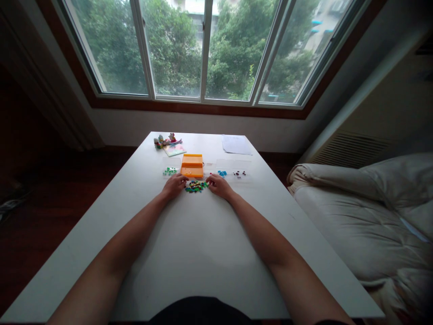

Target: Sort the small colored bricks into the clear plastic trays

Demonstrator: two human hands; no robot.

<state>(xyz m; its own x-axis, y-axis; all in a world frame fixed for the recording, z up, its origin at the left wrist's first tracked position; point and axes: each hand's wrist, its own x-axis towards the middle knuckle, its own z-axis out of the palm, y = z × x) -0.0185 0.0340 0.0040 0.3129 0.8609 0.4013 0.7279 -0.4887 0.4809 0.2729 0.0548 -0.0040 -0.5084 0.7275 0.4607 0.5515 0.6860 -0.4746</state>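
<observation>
A small pile of mixed green, blue, yellow and dark toy bricks (pixel 196 187) lies on the white table between my hands. My left hand (pixel 174 186) rests at the pile's left side, its fingers curled inward. From the right, my right hand (pixel 219 185) reaches the pile's edge with bent fingers pressed together. Whatever either hand pinches is too small to make out. Just behind the pile stands an open orange case (pixel 192 170). Green pieces (pixel 169 171) sit in a clear tray to its left. Blue pieces (pixel 222 173) and dark red pieces (pixel 240 174) lie in clear trays to its right.
Small built toy figures (pixel 172 138) and a colourful card (pixel 175 149) are at the table's far left. Paper sheets (pixel 237 144) lie at the far right. A pale sofa (pixel 341 216) stands right of the table (pixel 203 253), and a window is beyond it.
</observation>
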